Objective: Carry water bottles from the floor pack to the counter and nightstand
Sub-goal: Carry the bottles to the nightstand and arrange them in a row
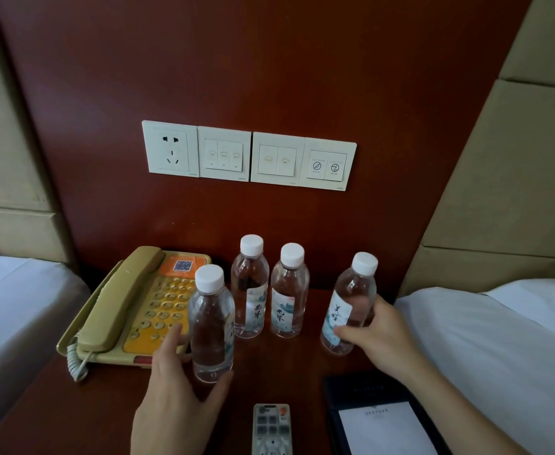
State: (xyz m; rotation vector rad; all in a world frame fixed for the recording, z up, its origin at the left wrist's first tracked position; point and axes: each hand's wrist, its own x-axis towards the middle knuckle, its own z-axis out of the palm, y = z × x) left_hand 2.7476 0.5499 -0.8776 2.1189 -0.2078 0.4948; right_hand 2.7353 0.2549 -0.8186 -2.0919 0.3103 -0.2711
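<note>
Gripping capped bottles at lower centre, left hand (174,382) clasps the unlabelled-side bottle (211,326); right hand (373,336) clasps the calligraphy-labelled bottle (348,307), characters illegible.

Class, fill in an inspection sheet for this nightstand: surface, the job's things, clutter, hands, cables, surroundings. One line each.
Surface: dark wood nightstand, crowded.
Job's things: four capped water bottles; two back bottles stand upright and free, the left bottle and the right bottle are held, the right one tilted.
Clutter: phone at left, remote at the front edge, notepad folder at right.
Hands: left hand wraps the left bottle's base; right hand grips the right bottle.
Cables: coiled phone cord at the phone's front corner.
Surroundings: wall socket and switch plates above, white bedding on both sides.
</note>
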